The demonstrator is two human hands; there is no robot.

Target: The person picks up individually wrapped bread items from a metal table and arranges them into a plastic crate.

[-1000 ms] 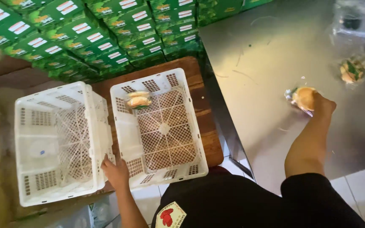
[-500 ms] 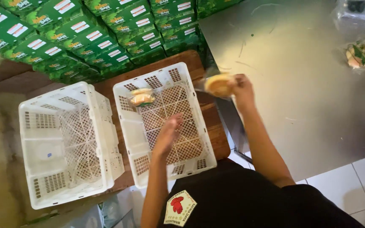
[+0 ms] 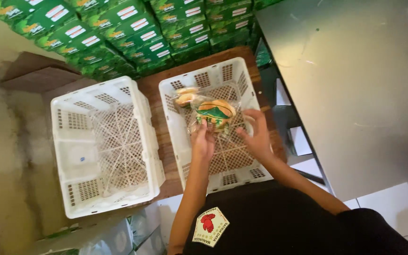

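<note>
wrapped bun going into the right-hand crate

both hands hold a wrapped bun in clear film over the right white crate; left hand fingers curled on its near edge, right hand fingers pinching the film at the side; another wrapped bun lies at the crate's far end; the placing step looks in hand; next calls for lowering it beside that bun and letting go; the left white crate stands empty on the wooden board.
</note>
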